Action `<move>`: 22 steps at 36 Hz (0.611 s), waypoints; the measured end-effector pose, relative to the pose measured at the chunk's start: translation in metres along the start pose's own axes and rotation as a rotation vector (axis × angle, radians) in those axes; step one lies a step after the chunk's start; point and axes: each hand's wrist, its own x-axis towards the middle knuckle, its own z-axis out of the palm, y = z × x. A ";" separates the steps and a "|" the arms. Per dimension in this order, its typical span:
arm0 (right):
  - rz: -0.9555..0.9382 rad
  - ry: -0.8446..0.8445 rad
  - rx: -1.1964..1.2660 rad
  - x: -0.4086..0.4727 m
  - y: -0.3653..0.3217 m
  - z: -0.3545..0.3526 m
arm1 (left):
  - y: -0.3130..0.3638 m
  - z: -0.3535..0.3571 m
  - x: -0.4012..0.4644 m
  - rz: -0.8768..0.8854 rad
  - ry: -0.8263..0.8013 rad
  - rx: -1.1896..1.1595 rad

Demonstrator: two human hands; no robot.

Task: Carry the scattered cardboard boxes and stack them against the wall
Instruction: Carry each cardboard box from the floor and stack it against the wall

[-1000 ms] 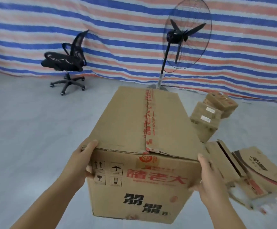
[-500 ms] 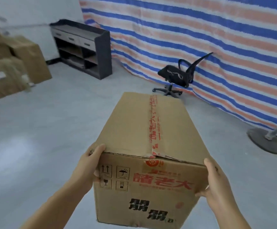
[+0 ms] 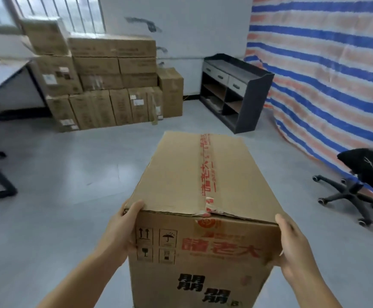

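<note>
A large brown cardboard box [image 3: 194,192] with red tape along its top seam and red and black print on its near face is held off the floor in front of me. My left hand [image 3: 121,230] grips its near left corner, thumb on the top edge. My right hand [image 3: 292,243] grips the near right corner the same way. A stack of several cardboard boxes [image 3: 105,85] stands against the white wall at the back left, three tiers high.
A dark cabinet [image 3: 245,85] with drawers and shelves stands at the back right, against a striped blue and red tarp [image 3: 328,70]. A black office chair [image 3: 363,185] is at the right. A desk [image 3: 1,78] and its black legs fill the left. Grey floor lies between.
My view has swung left with the box: the fan and scattered boxes are gone from sight, the chair has slid to the right, and the wall stack now lies ahead. Both hands keep their grip.
</note>
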 end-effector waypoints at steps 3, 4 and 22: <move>-0.023 -0.110 -0.039 0.043 -0.028 0.020 | 0.013 0.019 0.015 -0.004 0.064 -0.066; -0.029 -0.138 -0.043 0.056 -0.036 0.026 | 0.017 0.025 0.020 -0.004 0.085 -0.082; -0.109 -0.263 -0.115 0.255 -0.113 0.162 | 0.098 0.101 0.207 0.003 0.167 -0.137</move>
